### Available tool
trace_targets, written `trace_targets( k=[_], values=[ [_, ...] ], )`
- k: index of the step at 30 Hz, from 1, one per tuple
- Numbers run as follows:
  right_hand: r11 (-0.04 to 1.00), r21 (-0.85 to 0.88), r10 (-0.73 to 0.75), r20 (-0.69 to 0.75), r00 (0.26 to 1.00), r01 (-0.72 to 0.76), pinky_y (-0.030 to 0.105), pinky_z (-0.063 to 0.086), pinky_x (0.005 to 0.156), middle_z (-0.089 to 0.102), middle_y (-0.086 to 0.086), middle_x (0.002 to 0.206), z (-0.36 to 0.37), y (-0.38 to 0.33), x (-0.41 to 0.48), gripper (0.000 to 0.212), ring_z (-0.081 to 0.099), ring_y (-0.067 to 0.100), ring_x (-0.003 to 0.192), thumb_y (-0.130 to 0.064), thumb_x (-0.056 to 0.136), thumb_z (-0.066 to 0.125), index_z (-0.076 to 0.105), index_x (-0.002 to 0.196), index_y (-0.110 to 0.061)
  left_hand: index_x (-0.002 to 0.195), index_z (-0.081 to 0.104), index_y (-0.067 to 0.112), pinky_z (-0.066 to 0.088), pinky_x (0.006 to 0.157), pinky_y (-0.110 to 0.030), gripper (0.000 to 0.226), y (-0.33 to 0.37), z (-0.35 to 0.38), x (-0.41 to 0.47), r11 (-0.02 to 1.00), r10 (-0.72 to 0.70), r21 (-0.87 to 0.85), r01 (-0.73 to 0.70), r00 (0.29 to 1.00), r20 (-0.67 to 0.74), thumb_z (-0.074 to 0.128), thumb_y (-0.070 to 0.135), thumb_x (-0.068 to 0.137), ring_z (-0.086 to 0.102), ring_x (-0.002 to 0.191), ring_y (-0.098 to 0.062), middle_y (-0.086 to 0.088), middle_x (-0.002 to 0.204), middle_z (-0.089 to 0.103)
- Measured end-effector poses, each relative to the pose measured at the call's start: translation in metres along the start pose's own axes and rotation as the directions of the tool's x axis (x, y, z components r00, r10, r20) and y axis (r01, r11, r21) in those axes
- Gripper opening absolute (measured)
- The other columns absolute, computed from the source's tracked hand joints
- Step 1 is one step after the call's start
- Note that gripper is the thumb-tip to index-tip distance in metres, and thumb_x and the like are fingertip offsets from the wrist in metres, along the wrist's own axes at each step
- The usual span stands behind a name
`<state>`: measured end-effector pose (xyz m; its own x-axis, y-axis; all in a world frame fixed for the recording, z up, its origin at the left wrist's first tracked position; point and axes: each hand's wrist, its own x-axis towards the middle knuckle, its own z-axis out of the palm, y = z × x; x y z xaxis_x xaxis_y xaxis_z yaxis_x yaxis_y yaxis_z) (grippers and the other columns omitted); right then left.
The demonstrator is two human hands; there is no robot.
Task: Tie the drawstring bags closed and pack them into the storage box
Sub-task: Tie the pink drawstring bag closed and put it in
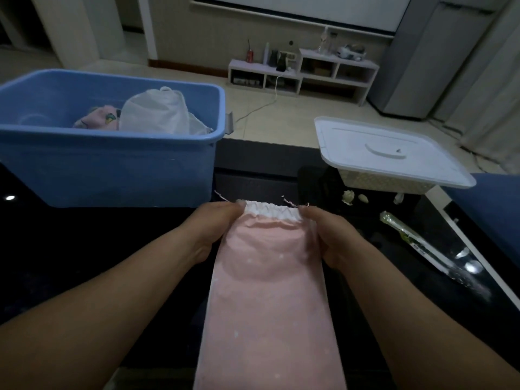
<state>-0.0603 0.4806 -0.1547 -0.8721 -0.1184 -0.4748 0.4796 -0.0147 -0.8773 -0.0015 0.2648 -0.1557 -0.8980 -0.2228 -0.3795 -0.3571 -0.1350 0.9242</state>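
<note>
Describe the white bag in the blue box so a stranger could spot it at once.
Start at the big blue storage box on the left. Inside, toward its right end, sits a plump white drawstring bag, its top gathered shut. It is plain white and stands taller than the pink patterned bag on its left.

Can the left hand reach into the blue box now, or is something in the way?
Probably yes. The blue box stands lidless just beyond the left hand, nothing between them. But that hand is pinching the pink bag at its top, so it must let go or bring the bag along.
</note>
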Motion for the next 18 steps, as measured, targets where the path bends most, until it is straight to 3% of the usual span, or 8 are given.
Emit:
trace_targets(
  k=[2,4,7,10,14,18],
  values=[
    [0.999,0.048,0.024,0.019,1.000,-0.025,0.033,0.059,0.073,0.079,0.015,0.103,0.004,0.000,-0.004,0.023,0.076,0.026,0.079,-0.017,0.095,0.068,0.079,0.111,-0.004,0.097,0.076,0.008,0.056,0.070,-0.030,0.027,0.001,0.002,0.000,0.997,-0.020,-0.075,0.020,1.000,-0.003,0.067,0.033,0.100,0.070,0.078,-0.025,-0.013,0.091,0.077],
    [0.994,0.101,0.045,0.023,0.999,-0.048,0.036,0.061,0.075,0.079,0.017,0.106,0.008,0.000,-0.006,0.023,0.076,0.029,0.084,-0.020,0.095,0.069,0.080,0.109,-0.006,0.092,0.072,0.011,0.054,0.065,-0.028,0.019,0.001,0.007,0.000,0.994,0.006,-0.112,-0.008,1.000,-0.021,0.064,0.025,0.102,0.067,0.072,-0.023,-0.014,0.086,0.072],
    [0.986,0.164,0.035,-0.002,0.999,-0.034,0.036,0.061,0.074,0.078,0.016,0.104,0.010,0.002,-0.006,0.027,0.075,0.029,0.084,-0.026,0.104,0.059,0.078,0.108,-0.008,0.105,0.076,0.008,0.057,0.077,-0.035,0.015,0.002,0.012,0.002,0.986,0.025,-0.163,-0.037,0.997,-0.075,0.065,0.017,0.099,0.069,0.082,-0.026,-0.020,0.102,0.076],
    [0.990,0.138,0.025,0.008,1.000,-0.025,0.038,0.061,0.076,0.078,0.017,0.110,0.010,0.003,-0.007,0.030,0.076,0.029,0.090,-0.028,0.106,0.056,0.076,0.114,-0.008,0.106,0.077,0.013,0.057,0.084,-0.040,0.022,0.008,0.012,-0.001,0.971,-0.060,-0.233,0.054,0.998,-0.016,0.070,0.032,0.098,0.071,0.086,-0.028,-0.014,0.099,0.077],
    [0.992,0.123,0.036,0.043,0.998,-0.041,0.039,0.061,0.078,0.078,0.017,0.113,0.012,0.002,-0.011,0.033,0.077,0.030,0.097,-0.034,0.107,0.054,0.076,0.116,-0.010,0.105,0.078,0.013,0.059,0.078,-0.033,0.019,0.011,0.010,0.003,0.953,-0.071,-0.297,0.066,0.997,-0.006,0.065,0.026,0.101,0.072,0.075,-0.022,-0.010,0.093,0.076],
    [0.948,0.308,0.081,0.017,0.997,-0.083,0.037,0.060,0.065,0.077,0.014,0.108,0.015,-0.007,-0.021,0.033,0.077,0.030,0.087,-0.034,0.109,0.050,0.073,0.111,-0.010,0.097,0.078,0.013,0.063,0.075,-0.036,0.025,0.007,0.005,0.005,0.874,-0.118,-0.477,0.092,0.993,-0.024,0.062,0.031,0.103,0.073,0.080,-0.023,-0.008,0.091,0.077]
  ],
)
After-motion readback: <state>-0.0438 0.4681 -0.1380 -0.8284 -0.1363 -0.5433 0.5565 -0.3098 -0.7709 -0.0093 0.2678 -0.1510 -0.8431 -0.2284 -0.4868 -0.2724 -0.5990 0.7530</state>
